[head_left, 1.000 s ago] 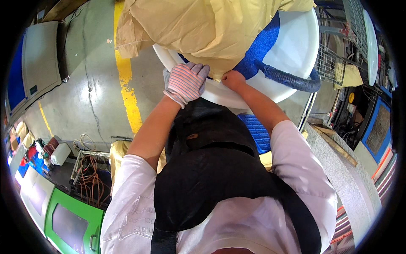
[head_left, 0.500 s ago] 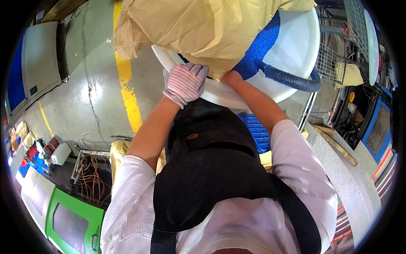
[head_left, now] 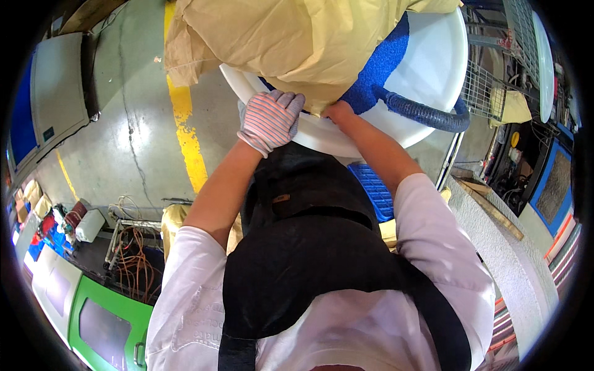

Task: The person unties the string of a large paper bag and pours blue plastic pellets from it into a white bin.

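A big tan paper sack (head_left: 278,40) lies tilted over a round white tub (head_left: 433,55), its lower end inside the rim. Blue granules (head_left: 382,65) are heaped in the tub beside the sack. My left hand (head_left: 270,120), in a striped knit glove, is closed on the sack's near edge, over the tub's rim. My right hand (head_left: 338,112) is bare and closed at the sack's lower end, next to the granules; its fingertips are partly hidden. A dark ribbed hose (head_left: 427,116) runs from the granules over the tub's right side.
Below the tub's near rim sits a blue plastic crate (head_left: 372,190). A wire rack (head_left: 486,93) stands to the right of the tub. A yellow floor line (head_left: 185,136) runs along the left. Coiled orange cables (head_left: 136,263) and a green-framed cabinet (head_left: 105,328) are at lower left.
My right hand has shifted slightly at the sack's lower end, and its fingers look more curled. My left hand, the sack and the granules look nearly the same.
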Demonstrator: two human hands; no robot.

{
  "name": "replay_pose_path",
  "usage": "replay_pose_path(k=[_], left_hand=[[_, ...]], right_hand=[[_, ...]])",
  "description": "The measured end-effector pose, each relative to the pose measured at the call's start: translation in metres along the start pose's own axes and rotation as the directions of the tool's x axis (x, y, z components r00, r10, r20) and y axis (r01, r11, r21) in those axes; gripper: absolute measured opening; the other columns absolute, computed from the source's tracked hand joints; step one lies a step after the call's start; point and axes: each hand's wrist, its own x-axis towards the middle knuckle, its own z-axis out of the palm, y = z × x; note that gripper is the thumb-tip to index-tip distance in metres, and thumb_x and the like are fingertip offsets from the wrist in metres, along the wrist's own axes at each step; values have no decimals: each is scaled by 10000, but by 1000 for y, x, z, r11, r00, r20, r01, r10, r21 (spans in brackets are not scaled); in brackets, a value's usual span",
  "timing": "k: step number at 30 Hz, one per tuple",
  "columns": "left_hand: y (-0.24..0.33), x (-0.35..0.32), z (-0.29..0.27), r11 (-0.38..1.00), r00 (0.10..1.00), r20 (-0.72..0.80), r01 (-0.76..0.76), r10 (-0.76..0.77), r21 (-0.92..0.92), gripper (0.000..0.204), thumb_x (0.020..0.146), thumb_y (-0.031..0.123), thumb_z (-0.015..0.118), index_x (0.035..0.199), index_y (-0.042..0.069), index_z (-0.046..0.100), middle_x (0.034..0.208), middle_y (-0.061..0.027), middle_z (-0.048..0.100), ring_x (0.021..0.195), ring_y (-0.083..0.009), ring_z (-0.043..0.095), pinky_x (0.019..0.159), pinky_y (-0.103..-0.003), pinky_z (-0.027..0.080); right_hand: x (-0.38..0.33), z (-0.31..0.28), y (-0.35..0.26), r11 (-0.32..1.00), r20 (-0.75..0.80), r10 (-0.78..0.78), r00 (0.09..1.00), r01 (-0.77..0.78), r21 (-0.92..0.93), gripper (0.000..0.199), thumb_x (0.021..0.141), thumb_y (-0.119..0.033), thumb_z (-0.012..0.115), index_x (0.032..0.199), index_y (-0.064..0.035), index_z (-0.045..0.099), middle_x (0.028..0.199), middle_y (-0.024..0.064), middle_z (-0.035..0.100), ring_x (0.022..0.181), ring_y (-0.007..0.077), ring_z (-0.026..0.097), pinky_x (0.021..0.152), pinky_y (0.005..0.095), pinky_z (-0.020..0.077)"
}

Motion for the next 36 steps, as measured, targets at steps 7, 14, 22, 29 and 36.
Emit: replay_pose_path(k=[7,14,22,29,36], left_hand=[[3,1,-4,1000,999,26,20,-21,9,347,678,171,556,1010,77,590,946,-90,635,829,-262,611,673,-388,476],[2,1,-5,1000,998,52,27,-28,10,358,687,180,560,1027,70,589,953,-100,635,837,-264,612,678,-388,476],[2,1,-5,1000,998,64,26,-26,-5,371,688,186,567,1040,70,590,979,-94,634,860,-263,608,711,-391,473],[2,1,-4,1000,998,62,25,-24,-17,383,677,180,575,1044,70,588,961,-93,632,864,-261,606,697,-389,478],[2,1,-5,1000,997,72,27,-26,-15,373,678,176,574,1034,68,587,959,-93,632,852,-259,607,689,-389,477]], right_hand=[[7,8,-2,999,-34,40,999,-40,25,189,580,-181,729,630,-25,635,623,97,609,529,194,565,498,322,432],[10,3,-4,994,-44,109,993,-107,36,180,581,-165,726,604,-21,620,599,92,596,501,187,548,470,319,416],[35,6,25,989,116,79,990,-93,116,153,618,-123,698,566,-24,593,530,69,548,453,174,501,429,301,389],[30,4,24,976,147,35,989,-65,206,183,610,-123,732,573,-12,591,569,69,570,473,171,504,437,304,395],[27,7,16,992,33,95,995,-98,84,182,633,-140,742,613,-17,609,547,57,551,483,154,510,448,306,395]])
